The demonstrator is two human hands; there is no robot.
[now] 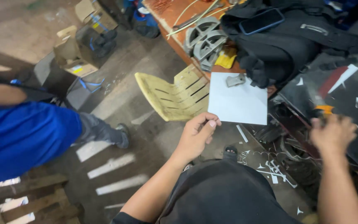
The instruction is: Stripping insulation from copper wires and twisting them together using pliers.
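At nine o'clock a co-worker in a blue garment (17, 141) fills the left edge, their grey trouser leg and shoe (104, 132) stretched across the dusty floor (117, 166), with cardboard boxes (77, 58) behind at eleven o'clock. Near the middle lies a pale yellow slatted plastic seat (175, 97), tilted on the floor just beside the orange worktop (175, 18). The left hand (196, 135) rises from six o'clock; its fingers (210, 123) are pressed together, thumb against forefinger, pinching the lower left corner of a white square sheet (238, 103). The sheet is held flat at the centre of the view, its far edge reaching the worktop's rim, and a small grey metal piece (235, 79) rests on its upper part. At twelve o'clock on the worktop sit grey curved metal castings (204, 41), a yellow scrap (226, 60), and a black bag (286, 41) with a dark phone (262, 20) lying on top. At three o'clock the right hand (332, 135) is blurred, close to an orange-tipped tool (324, 110); whether its fingers grip it cannot be told. White offcuts (272, 170) litter the floor by the person's dark-clad knee (224, 195).
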